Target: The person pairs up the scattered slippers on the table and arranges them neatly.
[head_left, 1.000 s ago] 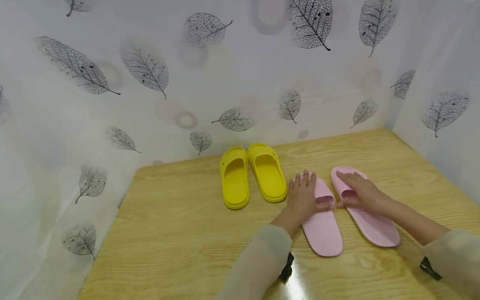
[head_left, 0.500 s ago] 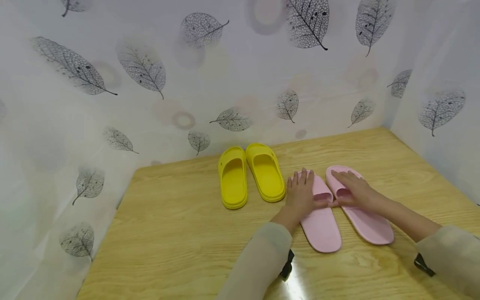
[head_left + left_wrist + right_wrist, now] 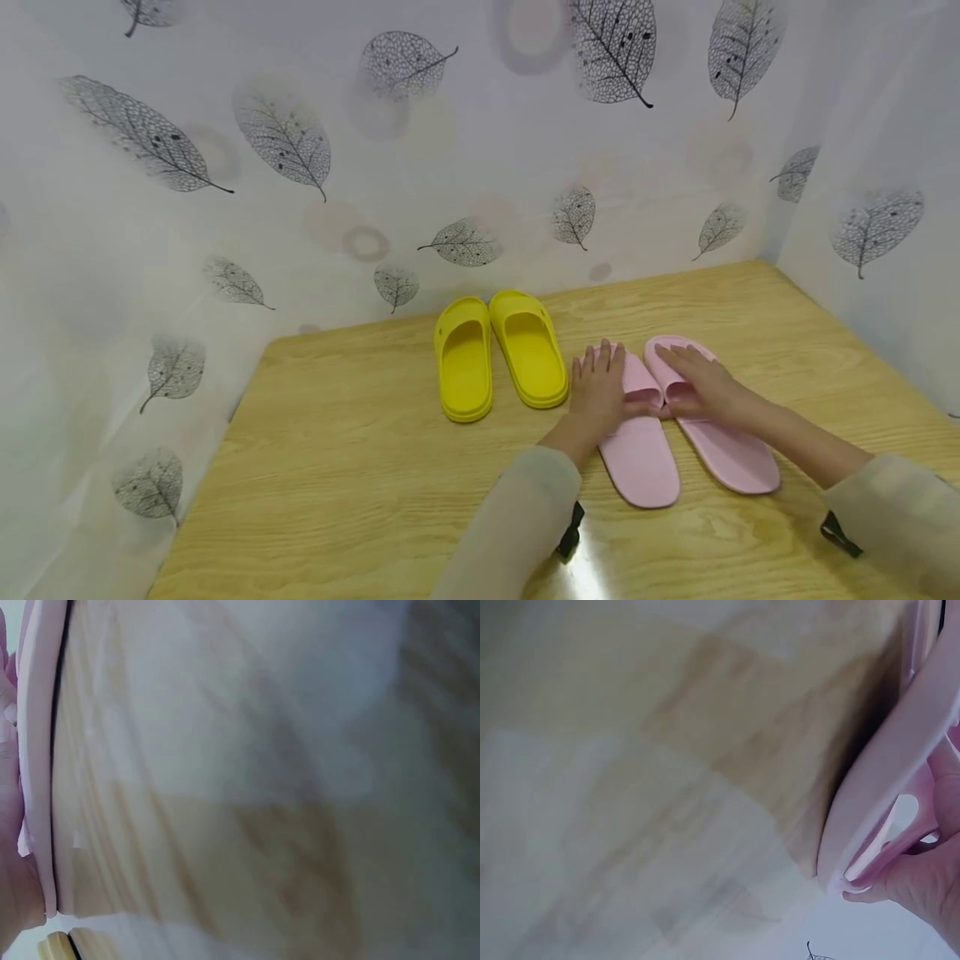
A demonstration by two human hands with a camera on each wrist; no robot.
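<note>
A pair of pink slippers lies toes away from me, right of centre in the head view. My left hand (image 3: 600, 396) holds the left pink slipper (image 3: 641, 471) across its strap, fingers forward over the outer side and thumb toward the inner edge. Over the strap of the right pink slipper (image 3: 738, 462) is my right hand (image 3: 708, 387), its fingers reaching the toe and its thumb at the inner side. The straps meet, while the heels stand apart. In the right wrist view, the hand (image 3: 930, 885) grips the slipper's edge (image 3: 885, 772); the left wrist view shows mostly tabletop.
Left of the pink pair, a yellow slipper (image 3: 463, 379) and its mate (image 3: 534, 367) stand near the back edge, toes to the wall. The wooden table (image 3: 360, 467) is bordered by pale leaf-printed sheeting (image 3: 300, 225) at the back and both sides.
My right hand has slid the right pink slipper leftward, closing the gap at the straps. The left hand and its slipper have hardly moved, and the yellow pair has stayed put.
</note>
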